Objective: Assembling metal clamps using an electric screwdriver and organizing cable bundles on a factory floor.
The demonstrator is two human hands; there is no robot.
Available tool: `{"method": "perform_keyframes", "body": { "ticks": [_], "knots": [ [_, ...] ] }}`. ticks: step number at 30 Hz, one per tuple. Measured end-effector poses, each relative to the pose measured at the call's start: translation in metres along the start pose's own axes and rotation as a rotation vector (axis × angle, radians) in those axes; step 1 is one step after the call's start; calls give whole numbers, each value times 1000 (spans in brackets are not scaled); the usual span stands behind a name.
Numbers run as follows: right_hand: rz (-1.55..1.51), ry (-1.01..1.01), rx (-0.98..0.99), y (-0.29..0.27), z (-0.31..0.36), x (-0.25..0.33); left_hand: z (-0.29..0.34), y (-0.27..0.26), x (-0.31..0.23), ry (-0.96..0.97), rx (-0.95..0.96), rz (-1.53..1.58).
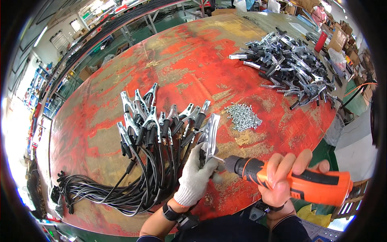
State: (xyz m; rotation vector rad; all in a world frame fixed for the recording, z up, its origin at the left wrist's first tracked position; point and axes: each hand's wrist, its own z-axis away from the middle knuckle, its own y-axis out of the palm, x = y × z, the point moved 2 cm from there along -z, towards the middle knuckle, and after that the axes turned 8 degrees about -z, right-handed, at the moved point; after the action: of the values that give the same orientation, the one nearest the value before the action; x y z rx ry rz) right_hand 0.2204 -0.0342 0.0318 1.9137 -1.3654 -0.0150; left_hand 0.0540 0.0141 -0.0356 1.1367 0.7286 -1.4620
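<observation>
My left hand, in a white knit glove, is closed around a silver spring clamp with its jaws pointing up and away. My bare right hand grips an orange and black electric screwdriver, held nearly level. Its thin bit reaches left to the clamp beside my left fingers; whether it sits in a screw I cannot tell. To the left of my glove lies a bunch of clamps with black handles, joined to black cables. A heap of small silver screws lies beyond the screwdriver.
A large pile of clamps covers the table's far right. The worktable has worn red paint. A red cylinder and cardboard boxes stand beyond it. Far off at the upper right is another person.
</observation>
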Motion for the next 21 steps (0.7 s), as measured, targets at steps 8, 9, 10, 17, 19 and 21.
{"method": "perform_keyframes", "body": {
  "ticks": [8, 9, 10, 17, 19, 21],
  "knots": [
    [-46, 76, -164, -21, 4, 2, 13, -27, -42, 571, -414, -1222],
    [16, 321, -182, -28, 13, -12, 19, -28, -53, 571, -402, -1158],
    [87, 564, -200, -33, 21, -22, 27, -23, -59, 642, -392, -1172],
    [-138, 1007, -300, -24, 48, -62, 48, -7, -54, 933, -198, -1273],
    [-105, 990, -376, -30, 45, -63, 55, -3, -66, 818, -187, -1430],
    [-46, 841, -461, -41, 33, -53, 48, -20, -86, 789, -265, -1484]
  ]
}}
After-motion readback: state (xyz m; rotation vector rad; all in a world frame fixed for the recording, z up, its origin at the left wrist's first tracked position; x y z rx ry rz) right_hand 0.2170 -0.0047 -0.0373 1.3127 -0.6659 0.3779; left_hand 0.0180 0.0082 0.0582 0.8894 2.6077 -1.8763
